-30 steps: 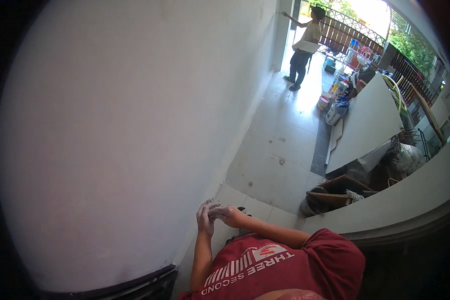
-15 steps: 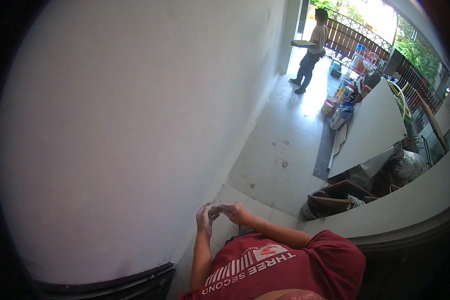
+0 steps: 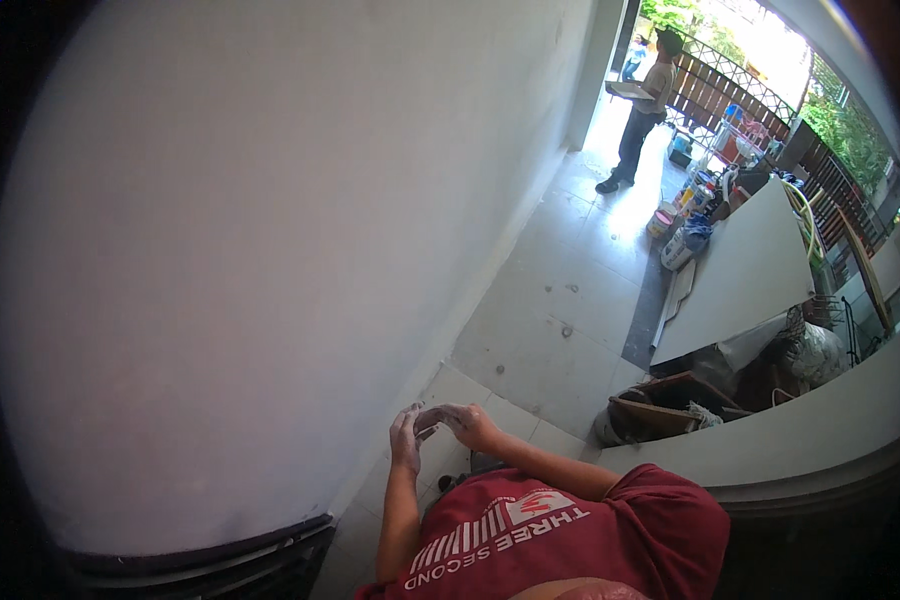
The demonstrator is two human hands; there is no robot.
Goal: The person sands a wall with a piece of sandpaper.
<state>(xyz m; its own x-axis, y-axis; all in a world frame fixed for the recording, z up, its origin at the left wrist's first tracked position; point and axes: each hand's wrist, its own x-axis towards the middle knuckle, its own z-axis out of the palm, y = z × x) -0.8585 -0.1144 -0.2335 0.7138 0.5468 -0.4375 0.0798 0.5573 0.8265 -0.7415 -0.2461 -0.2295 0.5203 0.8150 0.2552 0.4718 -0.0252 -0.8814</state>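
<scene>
My left hand (image 3: 406, 436) and my right hand (image 3: 474, 426) meet in front of my body, close to the wall. Pale dust coats the fingers of both. Their fingertips come together around a small, curved grey-brown shape, too small and dusty to name. The fingers of both hands look bent toward it. The white wall (image 3: 270, 250) rises on the left, with a gap between it and my left hand.
Pale floor tiles (image 3: 530, 330) with dark spots run along the wall. A person (image 3: 646, 110) stands far off, holding a flat pale board (image 3: 630, 90). On the right are a leaning white panel (image 3: 735, 270), buckets (image 3: 682, 245), wooden boards (image 3: 660, 410) and a low white ledge (image 3: 770, 440).
My hands stay together, with slight finger movement. The view has shifted a little. The distant person has shifted their stance, and another figure shows beyond them.
</scene>
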